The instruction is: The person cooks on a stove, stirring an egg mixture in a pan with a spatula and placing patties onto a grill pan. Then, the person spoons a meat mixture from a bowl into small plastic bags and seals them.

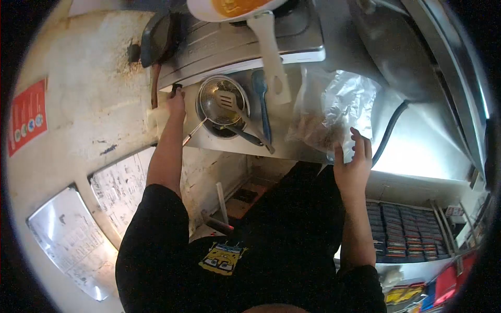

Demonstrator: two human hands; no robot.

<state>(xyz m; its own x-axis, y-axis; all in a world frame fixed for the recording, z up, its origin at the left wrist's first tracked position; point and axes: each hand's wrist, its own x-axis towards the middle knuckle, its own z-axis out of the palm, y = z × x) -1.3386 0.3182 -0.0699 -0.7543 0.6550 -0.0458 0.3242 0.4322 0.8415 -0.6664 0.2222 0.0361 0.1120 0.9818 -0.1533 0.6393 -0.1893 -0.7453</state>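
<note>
My left hand [177, 100] is closed on a black knob [177, 87] at the front left corner of the stove [235, 52]. My right hand [355, 159] hangs with its fingers apart over the near edge of a clear plastic bag [313, 117] and crumpled foil [352, 99]; nothing is held in it. Between the hands, a metal bowl [242, 125] holds a wire strainer [211, 94] and a slotted spatula [228, 101]. A blue spatula [264, 112] lies right of the bowl. A white pan [203, 11] with orange food sits on the stove, its pale handle [270, 57] pointing toward me.
A dark pan [156, 39] stands at the stove's left end, by the stained wall [94, 62]. A grey hose [391, 130] bends over the counter's right part. Below right, a shelf holds stacked dark packets [407, 232]. Sheets [75, 240] hang on the left wall.
</note>
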